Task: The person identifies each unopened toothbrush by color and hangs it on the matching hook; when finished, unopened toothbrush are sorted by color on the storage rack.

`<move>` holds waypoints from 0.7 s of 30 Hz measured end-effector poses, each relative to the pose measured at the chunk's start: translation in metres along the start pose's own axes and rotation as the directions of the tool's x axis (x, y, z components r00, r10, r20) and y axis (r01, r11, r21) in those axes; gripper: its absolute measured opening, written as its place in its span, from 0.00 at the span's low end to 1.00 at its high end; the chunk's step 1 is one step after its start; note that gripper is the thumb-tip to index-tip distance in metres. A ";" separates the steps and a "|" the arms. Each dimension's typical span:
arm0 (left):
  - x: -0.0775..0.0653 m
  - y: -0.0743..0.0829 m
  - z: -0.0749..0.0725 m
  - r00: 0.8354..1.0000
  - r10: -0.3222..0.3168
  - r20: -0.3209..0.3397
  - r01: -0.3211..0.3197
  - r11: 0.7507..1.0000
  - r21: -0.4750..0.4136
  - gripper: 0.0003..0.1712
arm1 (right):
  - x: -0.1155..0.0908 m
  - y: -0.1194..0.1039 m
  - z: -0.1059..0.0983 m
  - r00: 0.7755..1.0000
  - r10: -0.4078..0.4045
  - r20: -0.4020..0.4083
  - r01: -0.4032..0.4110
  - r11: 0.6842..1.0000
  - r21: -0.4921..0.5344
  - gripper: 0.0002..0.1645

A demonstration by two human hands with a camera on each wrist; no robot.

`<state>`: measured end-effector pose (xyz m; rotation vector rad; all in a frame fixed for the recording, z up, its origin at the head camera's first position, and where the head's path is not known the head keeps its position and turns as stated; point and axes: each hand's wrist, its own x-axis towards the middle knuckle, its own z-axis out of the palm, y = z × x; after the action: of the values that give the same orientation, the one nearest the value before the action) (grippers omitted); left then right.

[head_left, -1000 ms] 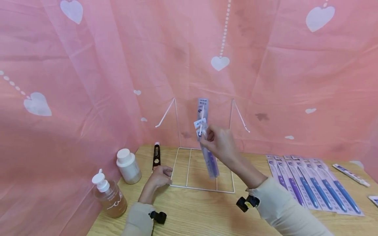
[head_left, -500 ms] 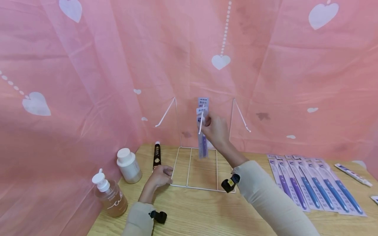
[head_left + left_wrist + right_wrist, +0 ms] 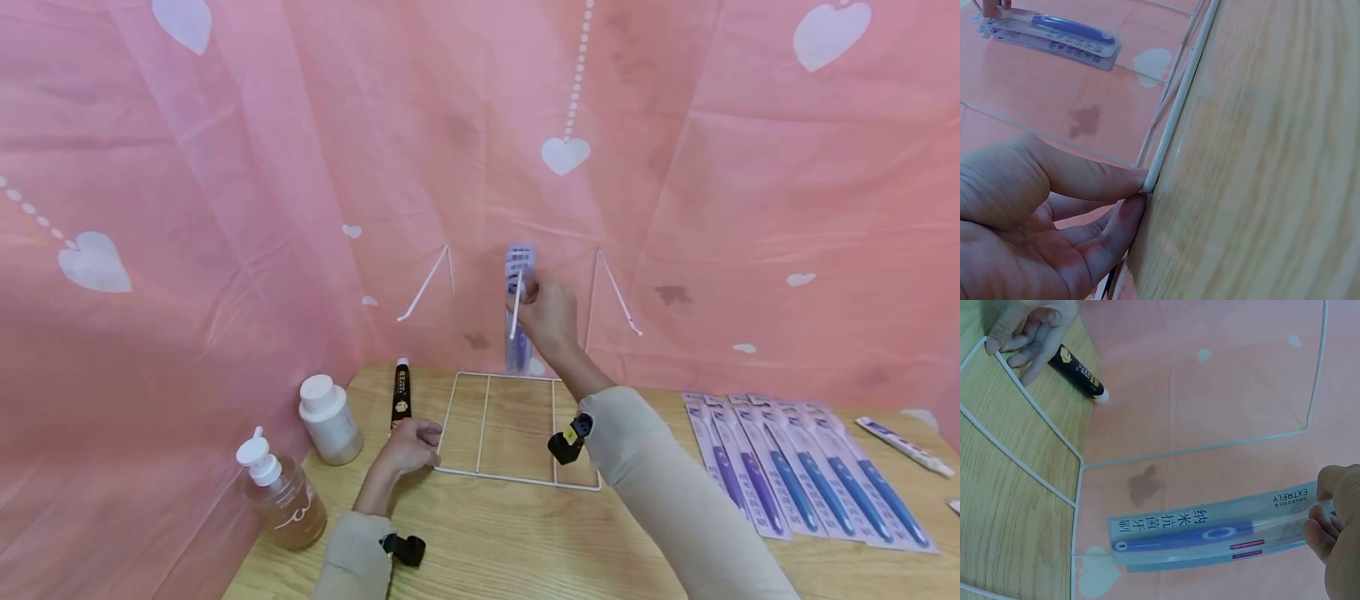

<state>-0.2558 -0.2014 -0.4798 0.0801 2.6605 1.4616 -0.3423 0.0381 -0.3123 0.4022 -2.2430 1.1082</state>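
Ease the toothbrush pack (image 3: 1216,529), pinched in the right hand (image 3: 551,315) and seemingly threaded on the middle hook (image 3: 517,304), straight back without buckling; against tipping, brace the wire rack (image 3: 517,479) by the near-left corner, pinched in the left hand (image 3: 408,446)

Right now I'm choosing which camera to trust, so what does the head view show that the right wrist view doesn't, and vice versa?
Only the head view shows the soap bottle, the white jar, the row of toothbrushes and the white tube beside it.

Only the right wrist view shows the word EXTRELY legibly, on the held toothbrush pack.

Both show the left hand at the wire rack, the right hand gripping that pack, and the black tube.
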 end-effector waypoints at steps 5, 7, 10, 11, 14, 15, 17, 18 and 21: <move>0.000 0.001 0.001 1.000 -0.001 0.012 0.001 1.000 -0.004 0.30 | 0.004 0.002 0.000 0.999 0.034 0.012 -0.034 0.999 -0.014 0.12; 0.001 0.001 0.002 1.000 -0.004 0.013 0.004 1.000 -0.004 0.30 | 0.003 0.003 -0.001 0.999 0.044 0.012 -0.044 0.999 -0.007 0.12; 0.002 0.001 0.002 1.000 0.007 0.017 -0.007 1.000 0.006 0.30 | 0.002 0.004 -0.002 0.999 0.050 0.004 -0.050 0.999 0.002 0.13; 0.002 0.001 0.002 1.000 0.007 0.018 -0.007 1.000 0.008 0.30 | 0.000 0.005 -0.003 0.999 0.054 0.004 -0.054 0.999 -0.001 0.14; 0.001 0.002 0.001 1.000 -0.003 0.013 0.003 1.000 0.003 0.30 | -0.005 0.009 -0.003 0.998 0.061 0.028 -0.060 0.998 -0.036 0.16; 0.000 0.002 0.001 1.000 -0.010 0.007 0.010 1.000 -0.002 0.30 | -0.008 0.011 -0.003 0.997 0.068 0.048 -0.066 0.996 -0.052 0.16; -0.001 0.001 -0.001 1.000 -0.019 -0.002 0.019 1.000 -0.009 0.30 | -0.015 0.017 -0.005 0.990 0.097 0.099 -0.090 0.993 -0.076 0.18; -0.002 0.001 -0.001 1.000 -0.024 -0.005 0.023 1.000 -0.015 0.29 | -0.019 0.021 -0.006 0.986 0.113 0.126 -0.102 0.991 -0.085 0.19; -0.003 0.000 -0.002 1.000 -0.016 -0.003 0.016 1.000 -0.025 0.29 | -0.030 0.042 -0.016 0.972 0.147 0.181 -0.128 0.985 -0.114 0.21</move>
<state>-0.2534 -0.2030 -0.4782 0.0544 2.6379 1.4910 -0.3343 0.0767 -0.3497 0.3248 -2.5160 1.0574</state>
